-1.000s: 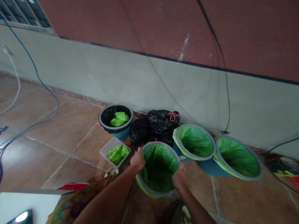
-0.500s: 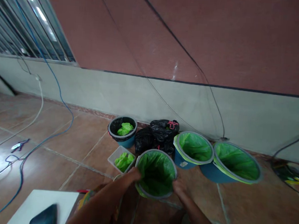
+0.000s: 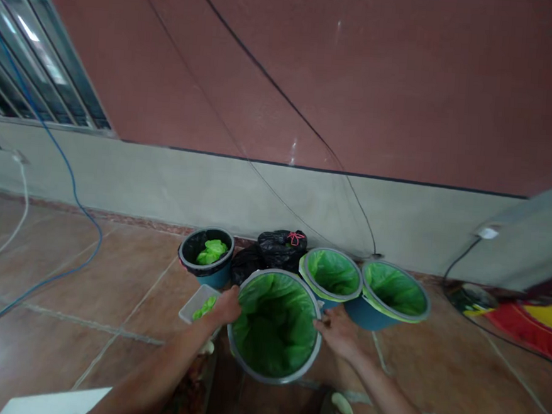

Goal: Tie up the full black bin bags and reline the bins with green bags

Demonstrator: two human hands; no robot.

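A round trash bin (image 3: 273, 379) with a grey rim and a green bag lining it stands out in front of me, its mouth tilted toward my view. My left hand (image 3: 227, 306) is closed on the rim at its left side. On the opposite side, my right hand (image 3: 340, 331) grips the rim with bent fingers. Just beyond my left hand, a clear plastic tub (image 3: 188, 311) holds bright green rolled bags (image 3: 205, 307), partly covered by that hand. Two more blue bins with green liners, a nearer one (image 3: 330, 297) and a farther one (image 3: 372, 316), stand at the right.
Against the wall sit black tied garbage bags (image 3: 280, 250) and a blue bin with a black liner (image 3: 217, 274). A blue cable (image 3: 80, 206) crosses the tiled floor at left. A white surface (image 3: 54, 403) shows at the lower left; a red and yellow item (image 3: 527, 325) lies at right.
The bin in my hands appears larger and closer, apparently raised, and my hands moved with it. My view has turned to the right, so the surroundings shifted left.
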